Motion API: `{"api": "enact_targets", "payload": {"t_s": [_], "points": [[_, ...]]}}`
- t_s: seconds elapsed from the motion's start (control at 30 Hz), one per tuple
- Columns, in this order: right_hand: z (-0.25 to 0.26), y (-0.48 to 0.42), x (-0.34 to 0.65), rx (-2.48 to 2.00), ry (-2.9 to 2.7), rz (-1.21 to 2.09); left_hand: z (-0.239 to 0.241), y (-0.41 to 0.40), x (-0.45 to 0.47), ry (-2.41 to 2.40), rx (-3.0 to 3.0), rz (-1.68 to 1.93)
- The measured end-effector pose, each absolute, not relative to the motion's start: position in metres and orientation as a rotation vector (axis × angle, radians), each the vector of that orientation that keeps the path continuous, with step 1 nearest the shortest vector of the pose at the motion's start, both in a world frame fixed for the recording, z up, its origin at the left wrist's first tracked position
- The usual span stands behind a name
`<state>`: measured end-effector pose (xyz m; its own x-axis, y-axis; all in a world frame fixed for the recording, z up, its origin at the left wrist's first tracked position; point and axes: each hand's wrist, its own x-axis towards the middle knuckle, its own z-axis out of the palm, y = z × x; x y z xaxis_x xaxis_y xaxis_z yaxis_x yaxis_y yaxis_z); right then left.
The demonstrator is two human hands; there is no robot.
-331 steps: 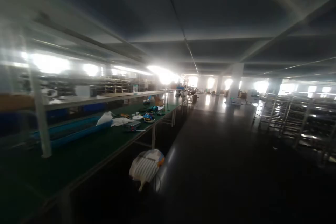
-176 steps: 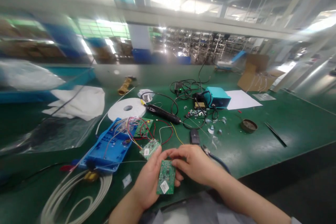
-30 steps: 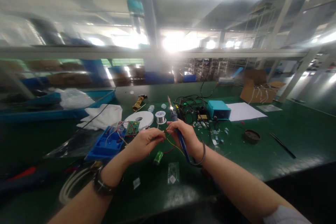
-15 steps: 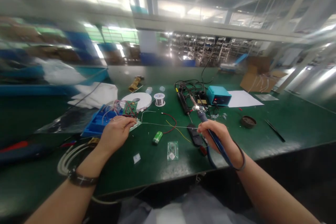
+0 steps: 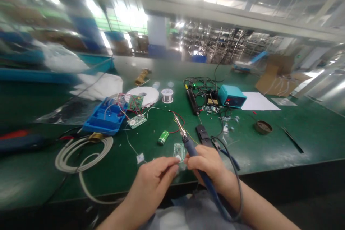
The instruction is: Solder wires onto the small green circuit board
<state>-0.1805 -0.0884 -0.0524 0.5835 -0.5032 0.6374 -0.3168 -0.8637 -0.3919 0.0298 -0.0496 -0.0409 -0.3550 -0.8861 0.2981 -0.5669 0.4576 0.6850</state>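
Observation:
My right hand (image 5: pixel 206 163) is wrapped round the blue handle of a soldering iron (image 5: pixel 192 147), its metal tip pointing up and away from me. My left hand (image 5: pixel 159 176) has thumb and forefinger pinched together at the near edge of a small green circuit board (image 5: pixel 178 148). Whatever is between those fingers is hidden. A white square bit sits on the board beside the fingertips. A thin pale wire (image 5: pixel 129 143) runs past another small white square (image 5: pixel 140 158) toward my left hand. Beyond the board lies a green battery (image 5: pixel 163 138) with red and yellow leads.
A blue open case (image 5: pixel 104 120) with wired circuit boards stands left, near a coiled pale cable (image 5: pixel 81 158). Behind are a solder spool (image 5: pixel 167 96) and white reel (image 5: pixel 151 94). At right are a teal soldering station (image 5: pixel 232 96), pliers (image 5: pixel 229 156), a round tin (image 5: pixel 263 127) and tweezers (image 5: pixel 292 140).
My left hand has come from the wired board by the blue case to the small board near the front edge. My right hand has moved left and nearer me with the soldering iron.

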Motion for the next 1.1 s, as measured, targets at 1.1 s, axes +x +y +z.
{"api": "enact_targets", "payload": {"t_s": [1.1], "points": [[-0.066,-0.114,-0.205,-2.547,1.138,-0.624,-0.053,-0.086,0.032,-2.045,1.250,-0.677]]}}
